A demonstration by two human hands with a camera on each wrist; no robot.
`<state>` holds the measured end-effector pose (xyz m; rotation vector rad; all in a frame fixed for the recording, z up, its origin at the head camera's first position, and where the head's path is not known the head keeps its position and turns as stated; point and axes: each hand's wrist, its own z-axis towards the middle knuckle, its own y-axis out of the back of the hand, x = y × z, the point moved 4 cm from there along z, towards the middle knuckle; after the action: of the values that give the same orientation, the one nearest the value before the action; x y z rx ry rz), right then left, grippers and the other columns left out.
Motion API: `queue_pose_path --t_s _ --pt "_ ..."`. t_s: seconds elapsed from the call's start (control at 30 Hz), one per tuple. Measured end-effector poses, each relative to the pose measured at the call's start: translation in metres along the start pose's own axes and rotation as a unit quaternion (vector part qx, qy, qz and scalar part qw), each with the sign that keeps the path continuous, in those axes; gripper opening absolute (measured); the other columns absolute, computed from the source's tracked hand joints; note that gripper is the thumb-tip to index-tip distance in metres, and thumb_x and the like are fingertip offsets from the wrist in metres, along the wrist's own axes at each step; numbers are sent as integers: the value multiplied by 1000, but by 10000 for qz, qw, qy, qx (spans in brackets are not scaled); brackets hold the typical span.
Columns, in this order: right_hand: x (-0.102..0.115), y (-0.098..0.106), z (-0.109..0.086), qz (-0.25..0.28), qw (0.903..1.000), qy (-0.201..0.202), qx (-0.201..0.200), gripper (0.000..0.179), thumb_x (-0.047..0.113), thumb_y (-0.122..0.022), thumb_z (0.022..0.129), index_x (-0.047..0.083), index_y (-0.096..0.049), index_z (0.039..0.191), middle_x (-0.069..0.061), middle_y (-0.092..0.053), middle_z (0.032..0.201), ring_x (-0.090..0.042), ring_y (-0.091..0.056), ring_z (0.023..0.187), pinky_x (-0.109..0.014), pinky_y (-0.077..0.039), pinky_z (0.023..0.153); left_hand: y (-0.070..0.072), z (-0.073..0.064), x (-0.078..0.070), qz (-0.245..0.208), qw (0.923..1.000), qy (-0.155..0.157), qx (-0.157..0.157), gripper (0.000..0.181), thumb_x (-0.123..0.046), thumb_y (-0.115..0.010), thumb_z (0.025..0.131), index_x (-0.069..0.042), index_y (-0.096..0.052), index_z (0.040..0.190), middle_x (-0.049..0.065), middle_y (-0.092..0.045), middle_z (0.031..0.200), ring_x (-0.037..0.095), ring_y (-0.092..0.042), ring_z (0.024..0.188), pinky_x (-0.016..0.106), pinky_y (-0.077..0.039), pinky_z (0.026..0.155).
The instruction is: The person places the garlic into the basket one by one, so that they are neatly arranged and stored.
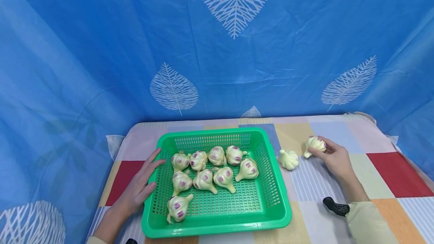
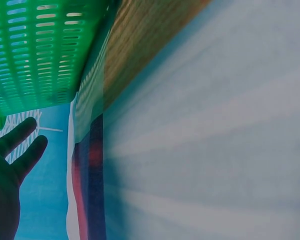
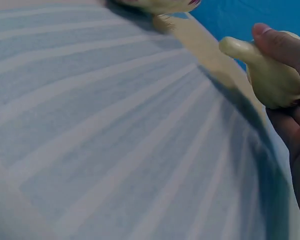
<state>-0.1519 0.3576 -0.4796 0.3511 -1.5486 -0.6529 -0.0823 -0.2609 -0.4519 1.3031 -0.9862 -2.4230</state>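
Note:
My right hand [image 1: 335, 160] pinches a garlic bulb [image 1: 315, 145] between thumb and fingers, right of the basket. The right wrist view shows the thumb lying over this bulb [image 3: 272, 75] near its pale stem, with fingers beneath. Another garlic bulb [image 1: 289, 159] lies on the cloth between that hand and the basket. At the left rim of the green plastic basket [image 1: 217, 231], my left hand [image 1: 137, 187] rests with fingers spread and fairly straight. Inside the basket lie several white garlic bulbs with purple streaks, among them one [image 1: 178, 208] near the front left.
A patchwork-patterned cloth [image 1: 390, 172] covers the table. Behind and at both sides hangs a blue curtain [image 1: 257, 67] with white leaf prints. A black strap piece [image 1: 336, 207] sticks out by the right sleeve [image 1: 367, 223].

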Motion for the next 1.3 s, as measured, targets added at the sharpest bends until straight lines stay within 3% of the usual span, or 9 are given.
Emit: queue_pose_path --t_s 0.13,0.27,0.4,0.5,0.63,0.8,0.9,1.1,1.3 --pt "12 10 -4 135 9999 85 25 79 37 -77 90 -7 -44 148 -33 -51 140 13 -50 95 -4 -44 75 0 0 2 -12 10000 59 5 57 -25 -50 96 -3 -45 148 11 -19 166 22 -23 149 30 -37 108" --pt "26 15 -8 168 9984 536 -54 74 28 -78 91 -10 -46 145 -34 -54 135 13 -54 92 -6 -46 75 0 1 3 -25 10000 48 12 57 -24 -50 96 -3 -45 148 11 -19 166 23 -23 149 31 -39 107" --pt "40 14 -11 327 9955 890 13 69 21 -79 90 -9 -48 144 -9 -63 125 8 -60 93 -10 -50 75 0 0 3 4 10000 49 5 57 -24 -51 95 -4 -45 148 11 -19 166 23 -22 149 32 -41 106" --pt "53 12 -13 470 9924 1126 138 66 17 -79 89 -10 -50 143 12 -62 119 4 -62 93 -12 -51 75 0 0 2 53 10000 31 -8 57 -24 -51 95 -4 -44 149 12 -19 166 22 -22 150 30 -39 106" --pt "74 10 -19 606 9864 1501 272 62 9 -79 88 -10 -51 141 21 -61 115 1 -65 91 -14 -52 74 0 0 -1 81 10000 -35 -34 58 -24 -50 96 -3 -44 149 14 -20 165 22 -22 150 26 -34 107" --pt "102 7 -29 709 9789 1843 524 58 1 -79 86 -9 -55 138 22 -65 114 -3 -67 88 -17 -54 71 0 1 -3 42 9999 -89 -72 56 -26 -48 97 -2 -44 148 15 -20 165 23 -23 149 21 -28 109" --pt "117 3 -34 829 9726 1983 882 53 -2 -77 86 -10 -58 134 19 -67 113 -5 -68 90 -20 -56 72 -1 1 -1 1 9999 -56 -86 56 -27 -47 98 -1 -45 148 14 -20 165 23 -23 149 21 -26 110" --pt "145 -12 -43 1158 9493 2335 1757 47 -7 -76 84 -9 -62 128 9 -71 115 -13 -71 89 -26 -57 71 -1 0 1 -1 10000 -4 -98 56 -27 -48 97 -2 -45 147 12 -20 166 23 -24 149 25 -30 110" --pt "166 -30 -48 1167 9302 2644 2262 52 -6 -80 80 -8 -63 129 1 -73 110 -17 -71 86 -30 -58 69 -1 0 0 57 9999 -41 -102 56 -25 -49 96 -2 -45 147 13 -21 165 22 -24 149 25 -31 109"
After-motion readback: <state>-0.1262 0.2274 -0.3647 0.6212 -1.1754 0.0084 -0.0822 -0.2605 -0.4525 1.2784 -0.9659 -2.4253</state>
